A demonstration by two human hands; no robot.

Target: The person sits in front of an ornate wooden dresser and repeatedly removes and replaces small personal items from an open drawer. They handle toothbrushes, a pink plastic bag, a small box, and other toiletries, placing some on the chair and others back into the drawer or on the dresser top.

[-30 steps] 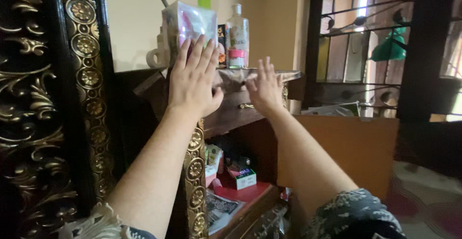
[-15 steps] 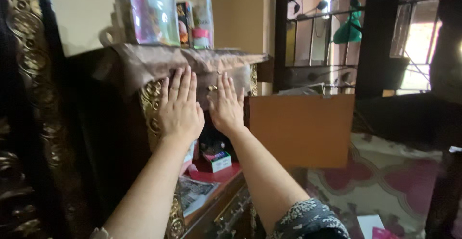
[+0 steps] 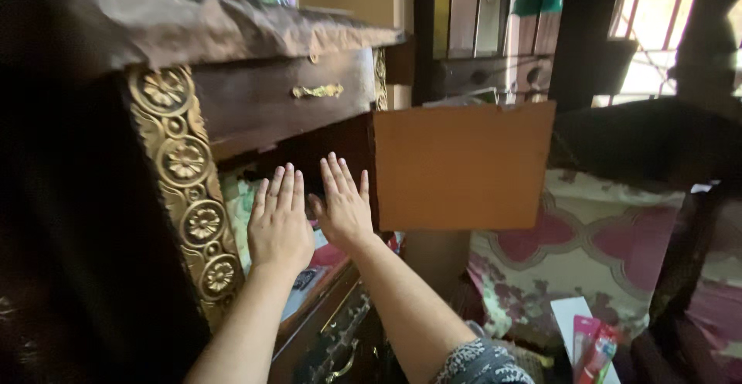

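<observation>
Both hands are held up flat, backs toward the camera, in front of the open lower compartment (image 3: 309, 160) of a dark wooden cabinet (image 3: 255, 98). The left hand (image 3: 280, 225) has its grip apart, fingers straight and close together, holding nothing. The right hand (image 3: 342, 208) sits just beside it on the right, its grip also apart and empty, thumb nearly touching the left hand. Whether the fingertips touch anything inside the compartment cannot be told.

Above the hands a closed drawer (image 3: 294, 94) carries a gold handle (image 3: 317, 90). A gilded carved column (image 3: 189, 191) with round flower ornaments runs down the cabinet's left edge, just left of the left hand. The open cabinet door (image 3: 464, 164), plain brown on its inner face, stands to the right of the right hand. Below the hands lies a red shelf surface (image 3: 332, 254) with papers on it, partly hidden. A brown cloth (image 3: 224, 21) covers the cabinet top. On the far right, a patterned red and cream floor covering (image 3: 610, 253) shows, with a pink packet (image 3: 593, 349) near the bottom edge.
</observation>
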